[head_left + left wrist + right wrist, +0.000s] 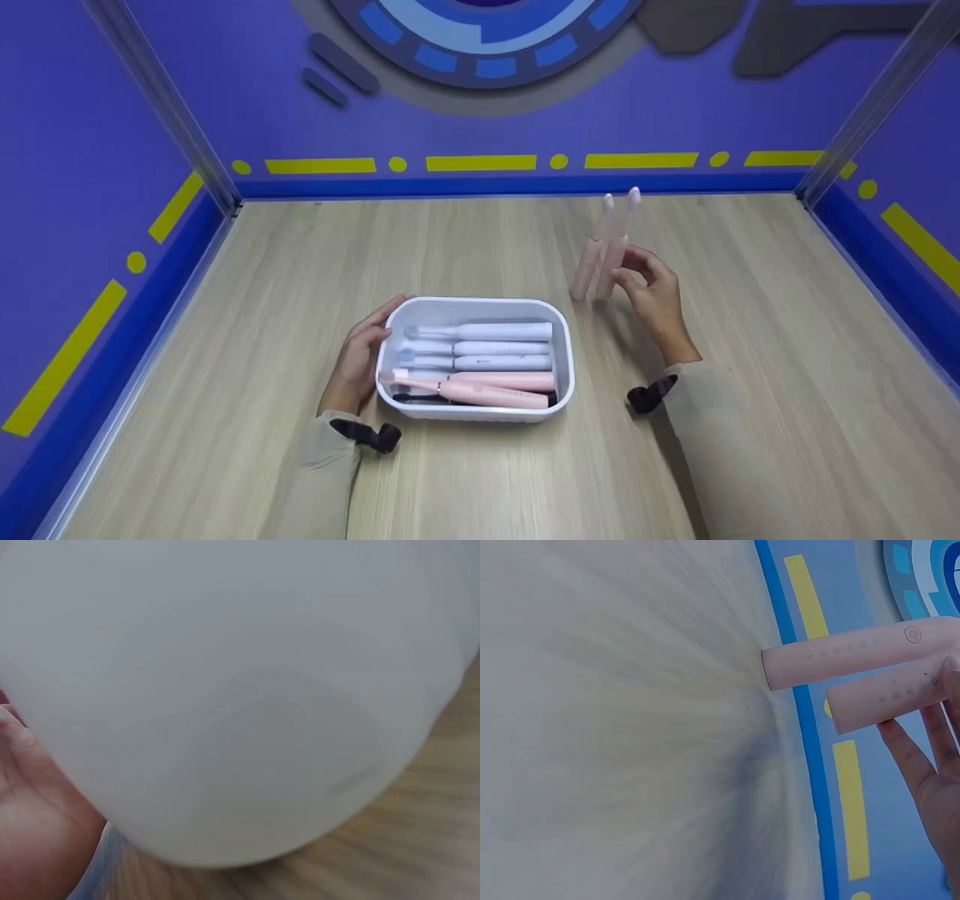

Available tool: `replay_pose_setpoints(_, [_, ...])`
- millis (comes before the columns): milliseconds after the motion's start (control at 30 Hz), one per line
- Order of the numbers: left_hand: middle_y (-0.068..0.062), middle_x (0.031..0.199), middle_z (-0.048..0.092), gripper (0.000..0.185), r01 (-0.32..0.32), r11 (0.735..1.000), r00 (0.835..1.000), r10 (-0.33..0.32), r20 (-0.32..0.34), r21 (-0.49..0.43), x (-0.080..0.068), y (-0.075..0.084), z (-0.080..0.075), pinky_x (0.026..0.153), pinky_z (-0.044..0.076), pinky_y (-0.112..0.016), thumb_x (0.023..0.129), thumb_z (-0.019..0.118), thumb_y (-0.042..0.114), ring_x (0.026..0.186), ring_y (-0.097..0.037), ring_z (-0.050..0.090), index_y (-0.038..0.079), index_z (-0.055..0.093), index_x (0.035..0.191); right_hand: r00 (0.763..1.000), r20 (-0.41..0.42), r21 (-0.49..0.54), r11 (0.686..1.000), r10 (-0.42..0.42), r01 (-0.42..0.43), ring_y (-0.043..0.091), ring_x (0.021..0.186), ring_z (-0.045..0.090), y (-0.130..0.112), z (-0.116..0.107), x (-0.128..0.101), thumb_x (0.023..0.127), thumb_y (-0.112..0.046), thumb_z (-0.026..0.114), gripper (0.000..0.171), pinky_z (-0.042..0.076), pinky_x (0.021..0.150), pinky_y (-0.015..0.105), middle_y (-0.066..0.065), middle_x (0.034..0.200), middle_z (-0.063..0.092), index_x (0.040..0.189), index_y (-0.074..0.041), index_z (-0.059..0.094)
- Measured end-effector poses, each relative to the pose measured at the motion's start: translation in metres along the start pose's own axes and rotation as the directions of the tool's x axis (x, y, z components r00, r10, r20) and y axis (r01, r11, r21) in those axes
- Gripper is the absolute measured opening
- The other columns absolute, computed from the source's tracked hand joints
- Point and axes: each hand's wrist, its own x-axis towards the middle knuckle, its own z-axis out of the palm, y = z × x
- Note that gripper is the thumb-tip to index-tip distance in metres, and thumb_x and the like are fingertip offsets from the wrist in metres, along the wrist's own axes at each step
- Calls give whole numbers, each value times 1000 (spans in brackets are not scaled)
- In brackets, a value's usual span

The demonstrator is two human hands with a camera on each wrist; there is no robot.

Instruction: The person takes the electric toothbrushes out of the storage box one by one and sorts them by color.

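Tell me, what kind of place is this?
Probably a staged recording booth, not a home: a bare wooden tabletop boxed in by purple walls with yellow dashes. The hands work at a white tray of electric toothbrushes.

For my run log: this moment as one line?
left hand: rests on tray | right hand: holds two pink brushes upright | table

Wooden table (225, 315), purple wall (525, 127)
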Motion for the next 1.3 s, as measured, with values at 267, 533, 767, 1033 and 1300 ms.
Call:
replay_pose_setpoints(267, [-16,154,34,58,3,1000,1000,-3,-21,10,0,-1,0,121,16,-35,86,28,-7,145,-21,26,-7,35,144,999,25,15,999,40,-41,9,103,58,7,0,0,88,5,61,37,50,88,15,21,113,59,123,12,54])
replay_pose_setpoints(533, [-16,154,33,58,6,1000,999,-6,-35,0,0,-2,0,121,16,-35,87,28,-8,146,-20,24,-8,34,144,993,44,-17,994,111,-110,11,105,56,9,2,3,90,3,60,37,48,88,15,23,117,58,125,11,52])
replay_pose_setpoints(767, [-16,155,31,58,8,1000,1000,-7,-28,2,-1,0,0,120,17,-36,87,28,-8,145,-21,25,-9,32,145,989,43,8,990,143,-144,11,103,55,16,3,8,90,5,59,37,48,84,13,22,116,57,124,13,50])
replay_pose_setpoints(1033, [-16,154,32,58,11,1000,1000,-11,-27,3,-1,-1,0,120,17,-36,87,30,-7,145,-21,26,-8,34,145,990,34,4,990,137,-138,8,103,54,44,4,14,90,-1,60,38,45,87,12,17,117,56,125,9,50])
replay_pose_setpoints(1300, [-16,155,31,58,11,1000,1000,-11,-23,-6,0,1,1,120,17,-35,87,29,-7,146,-21,24,-8,32,145,983,64,-24,985,171,-169,12,109,52,34,5,13,92,0,57,37,44,88,11,20,121,55,127,9,49])
